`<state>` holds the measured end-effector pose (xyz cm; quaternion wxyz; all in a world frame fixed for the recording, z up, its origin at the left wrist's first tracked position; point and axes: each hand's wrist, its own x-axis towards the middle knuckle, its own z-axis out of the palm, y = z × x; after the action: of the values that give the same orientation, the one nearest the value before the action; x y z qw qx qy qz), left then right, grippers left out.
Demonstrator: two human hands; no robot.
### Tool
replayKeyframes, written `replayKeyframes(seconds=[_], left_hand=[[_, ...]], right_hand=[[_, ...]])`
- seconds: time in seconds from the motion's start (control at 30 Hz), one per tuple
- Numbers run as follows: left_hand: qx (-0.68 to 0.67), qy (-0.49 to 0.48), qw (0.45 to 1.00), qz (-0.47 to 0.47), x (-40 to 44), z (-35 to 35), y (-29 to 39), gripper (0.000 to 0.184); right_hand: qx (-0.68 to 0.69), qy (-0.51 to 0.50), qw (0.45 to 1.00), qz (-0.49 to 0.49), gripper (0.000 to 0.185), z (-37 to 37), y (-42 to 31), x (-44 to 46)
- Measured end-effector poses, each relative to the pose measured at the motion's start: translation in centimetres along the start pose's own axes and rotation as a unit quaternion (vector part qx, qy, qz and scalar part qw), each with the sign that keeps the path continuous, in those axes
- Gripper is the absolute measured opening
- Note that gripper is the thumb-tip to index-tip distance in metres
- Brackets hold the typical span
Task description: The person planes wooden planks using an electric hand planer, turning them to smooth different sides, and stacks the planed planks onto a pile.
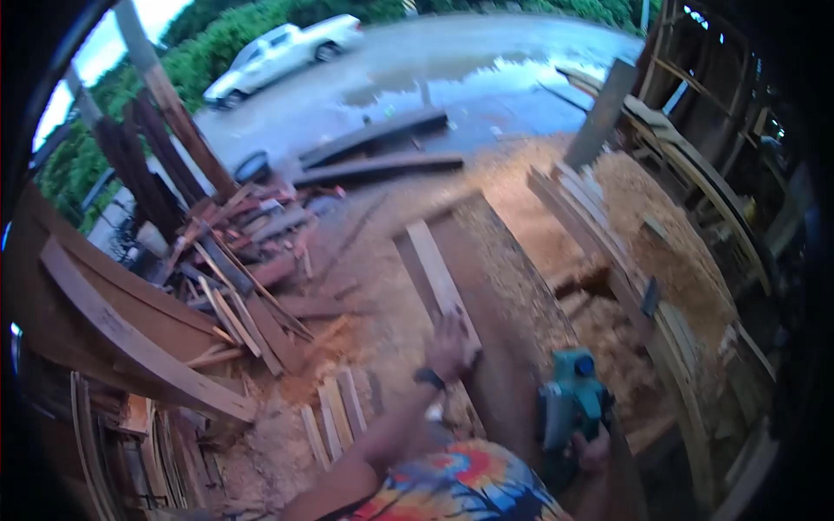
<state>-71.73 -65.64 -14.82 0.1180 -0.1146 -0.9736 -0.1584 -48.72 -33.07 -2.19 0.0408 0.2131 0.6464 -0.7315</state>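
Note:
A pale wooden strip lies lengthwise along the left side of a wide brown plank bench. My left hand, with a dark band at the wrist, grips the strip near its close end. My right hand is closed around the handle of a green electric planer. The planer is at the right side of the bench, apart from the strip. Whether its sole touches the wood, I cannot tell.
Sawdust heaps and long boards lie to the right. Scrap wood is piled at left, near a curved timber. Several pale strips lie left of my arm. Beyond dark beams, a white pickup is on the wet road.

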Motion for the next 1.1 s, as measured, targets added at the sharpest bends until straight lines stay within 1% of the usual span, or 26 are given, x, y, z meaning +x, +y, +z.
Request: replayKeyframes(seconds=[0.03,0.07,0.13,0.2,0.27,0.37,0.47,0.5,0.53,0.57,0.6,0.63,0.7,0.73,0.77,0.93,1.0,1.07,1.1], left_hand=[[-0.118,-0.074,0.99,-0.021,1.3,-2.2,-0.2,0.095],[-0.103,-0.012,0.995,-0.002,1.2,-2.8,-0.2,0.092],[0.01,-0.093,0.995,-0.016,2.5,-5.1,-0.2,0.09],[0.081,-0.096,0.992,-0.002,4.3,-4.4,-1.9,0.087],[0.074,-0.102,0.992,-0.025,6.6,-4.2,-3.7,0.084],[0.091,-0.159,0.982,-0.051,10.2,-5.3,-4.8,0.08],[0.125,-0.185,0.973,-0.055,14.2,-5.2,-7.4,0.081],[0.138,-0.197,0.969,-0.054,15.7,-5.1,-8.4,0.081],[0.164,-0.21,0.963,-0.038,17.5,-4.5,-9.6,0.083],[0.177,-0.167,0.97,-0.021,18.5,-4.5,-10.5,0.085],[0.197,-0.149,0.969,-0.017,19.6,-4.5,-10.9,0.086],[0.19,-0.163,0.968,-0.018,21.0,-5.0,-11.5,0.087],[0.225,-0.196,0.954,-0.03,23.2,-5.0,-12.6,0.089],[0.202,-0.188,0.96,-0.042,23.9,-4.5,-13.4,0.09],[0.2,-0.185,0.961,-0.035,24.5,-4.1,-14.0,0.091],[0.206,-0.15,0.967,-0.012,24.9,-3.0,-15.3,0.092],[0.182,-0.136,0.974,-0.005,24.5,-2.5,-15.8,0.092],[0.188,-0.122,0.975,0.002,24.1,-2.1,-15.7,0.09],[0.191,-0.112,0.975,0.006,24.1,-2.2,-15.6,0.088]], right_hand=[[-0.014,-0.002,1.0,0.002,0.049,-0.2,0.7,0.2],[-0.029,-0.007,1.0,0.003,0.05,-0.6,0.5,-0.1],[0.003,-0.016,1.0,0.01,0.052,1.0,-1.9,-0.9],[-0.03,-0.027,0.999,0.004,0.053,0.6,-2.4,-0.6],[-0.049,-0.026,0.998,0.001,0.053,0.9,-2.7,-0.4],[-0.061,0.0,0.998,0.005,0.052,2.5,-3.5,-0.8],[-0.099,0.008,0.995,0.004,0.052,4.9,-5.0,-1.3],[-0.131,0.002,0.991,-0.007,0.056,6.0,-5.7,-1.5],[-0.111,-0.006,0.994,-0.009,0.058,6.8,-5.9,-1.3],[-0.093,-0.01,0.996,-0.006,0.061,7.7,-6.2,-1.4],[-0.075,-0.014,0.997,-0.007,0.064,8.4,-6.3,-1.5],[-0.08,-0.022,0.996,0.019,0.07,9.1,-6.5,-1.3],[-0.086,-0.041,0.994,0.059,0.083,10.7,-6.6,-0.6],[-0.109,-0.056,0.991,0.056,0.085,11.5,-6.3,-0.2],[-0.132,-0.068,0.988,0.035,0.084,12.9,-6.4,0.2],[-0.257,-0.132,0.957,0.012,0.077,15.9,-6.8,2.4],[-0.27,-0.146,0.952,-0.004,0.076,16.7,-6.5,3.0],[-0.289,-0.151,0.945,-0.031,0.076,17.2,-5.6,3.7],[-0.286,-0.143,0.947,-0.018,0.073,17.8,-6.0,3.9]])
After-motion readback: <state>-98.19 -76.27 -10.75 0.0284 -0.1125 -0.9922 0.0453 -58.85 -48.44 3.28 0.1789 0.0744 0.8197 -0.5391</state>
